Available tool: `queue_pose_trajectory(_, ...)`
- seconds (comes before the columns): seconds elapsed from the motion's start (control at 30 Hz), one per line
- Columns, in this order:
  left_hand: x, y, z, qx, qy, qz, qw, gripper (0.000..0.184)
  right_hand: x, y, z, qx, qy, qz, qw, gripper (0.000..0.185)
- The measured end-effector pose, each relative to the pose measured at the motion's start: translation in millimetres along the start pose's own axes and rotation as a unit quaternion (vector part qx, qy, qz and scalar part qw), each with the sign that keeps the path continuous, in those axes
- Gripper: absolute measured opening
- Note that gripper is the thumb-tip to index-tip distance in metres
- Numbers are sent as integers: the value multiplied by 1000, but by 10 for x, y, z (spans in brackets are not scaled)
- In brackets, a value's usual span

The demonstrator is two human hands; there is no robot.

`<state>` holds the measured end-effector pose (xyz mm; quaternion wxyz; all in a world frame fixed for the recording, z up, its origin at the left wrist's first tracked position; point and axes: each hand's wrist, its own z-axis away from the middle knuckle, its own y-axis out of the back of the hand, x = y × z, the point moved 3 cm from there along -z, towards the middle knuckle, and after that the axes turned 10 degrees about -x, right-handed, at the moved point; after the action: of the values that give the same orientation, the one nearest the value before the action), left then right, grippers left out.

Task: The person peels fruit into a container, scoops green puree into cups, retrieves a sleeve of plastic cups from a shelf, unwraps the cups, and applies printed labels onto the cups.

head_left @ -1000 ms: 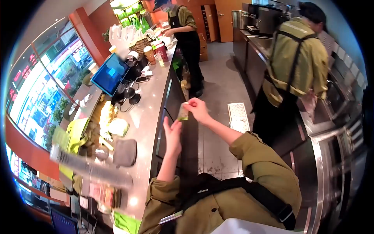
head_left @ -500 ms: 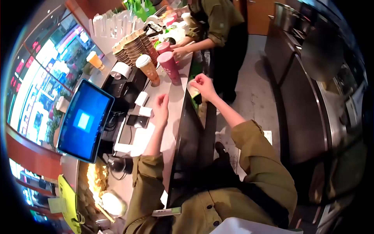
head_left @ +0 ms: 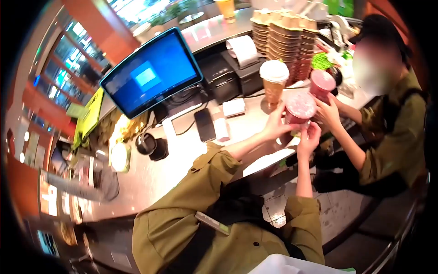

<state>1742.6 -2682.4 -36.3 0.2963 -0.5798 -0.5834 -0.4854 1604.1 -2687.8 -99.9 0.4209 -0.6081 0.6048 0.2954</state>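
Lidded cup [head_left: 273,82] standing on the counter [head_left: 182,160], left hand [head_left: 275,126], empty before, now reaching across, grip wrapping a pink cup [head_left: 301,108] near the edge, right hand [head_left: 309,138] angling up beneath, grip pinching closed, contents unclear, co-worker's hands [head_left: 327,114] hovering beside a second cup [head_left: 323,81].

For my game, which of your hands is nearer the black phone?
Left. The left hand grips a pink cup right of the phone; the right hand is farther right, by the cup's base.
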Motion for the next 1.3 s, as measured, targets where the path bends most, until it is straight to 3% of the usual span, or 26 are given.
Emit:
queue_pose_trajectory(0.07,10,-13,-8,7,-32,15,999,76,-18,-82,53,43,9,-59,997,31)
queue_pose_trajectory(0.1,35,-5,-2,3,-8,20,1000,78,195,-46,129,21,-72,-60,995,36)
queue_pose_trajectory(0.13,-52,-6,-13,17,-6,31,999,83,465,16,202,3,-117,-25,993,27)
queue_pose_trajectory(0.2,-67,3,-18,11,-11,30,999,83,455,56,210,-27,-105,56,992,21)
queue_pose_trajectory(0.27,-75,9,-36,20,-2,18,1000,82,347,81,174,-16,-132,50,990,21)
queue_pose_trajectory(0.37,-44,34,-52,1,23,47,999,89,384,182,163,-88,-66,213,971,18)
queue_pose_trajectory(0.43,-53,55,-35,3,-19,-67,998,94,221,136,173,-92,-20,264,960,15)
queue_pose_trajectory(0.5,-23,96,70,16,-20,-177,984,103,238,252,403,9,-20,255,967,12)
queue_pose_trajectory(0.57,221,249,313,30,-9,-167,985,77,27,249,669,45,-46,210,976,12)
queue_pose_trajectory(0.6,350,374,490,22,-14,-151,988,65,-89,65,800,25,-28,177,984,13)
queue_pose_trajectory(0.63,525,515,723,51,-32,-151,987,39,-262,-144,915,4,-12,142,990,14)
queue_pose_trajectory(0.67,577,669,987,70,-47,-119,989,28,-411,-504,945,-84,-20,106,991,15)
queue_pose_trajectory(0.7,662,818,1259,108,-21,-68,992,22,-559,-868,982,-171,-34,70,982,16)
queue_pose_trajectory(0.73,775,996,1535,144,-27,-98,984,21,-577,-1298,973,-257,58,7,965,19)
queue_pose_trajectory(0.77,908,1186,1820,177,-35,-156,971,21,-967,-1753,873,-310,84,-16,947,20)
queue_pose_trajectory(0.83,1178,1551,2451,246,0,-176,953,24,-1122,-2624,815,-350,195,8,916,22)
queue_pose_trajectory(0.87,1371,1739,2794,285,-10,-233,930,21,-1113,-3035,789,-342,283,55,895,19)
queue_pose_trajectory(0.97,1697,2160,4077,435,83,-320,838,25,-1129,-3959,741,-331,272,135,894,12)
queue_pose_trajectory(1.03,2003,2223,4930,506,225,-384,739,27,-1110,-4291,724,-288,290,163,898,11)
queue_pose_trajectory(1.1,2099,2182,5956,680,184,-264,658,28,-1144,-4418,759,-234,300,191,905,12)
queue_pose_trajectory(1.13,2185,2101,6371,707,182,-243,638,33,-1174,-4471,743,-203,301,205,909,12)
queue_pose_trajectory(1.2,2430,1825,6991,806,235,-159,519,46,-1169,-4537,702,-167,295,218,915,12)
queue_pose_trajectory(1.27,2563,1588,7446,835,238,-187,460,34,-1046,-4609,671,-225,221,252,915,12)
queue_pose_trajectory(1.3,2603,1554,7555,841,248,-197,439,31,-1111,-4613,695,-203,260,242,912,12)
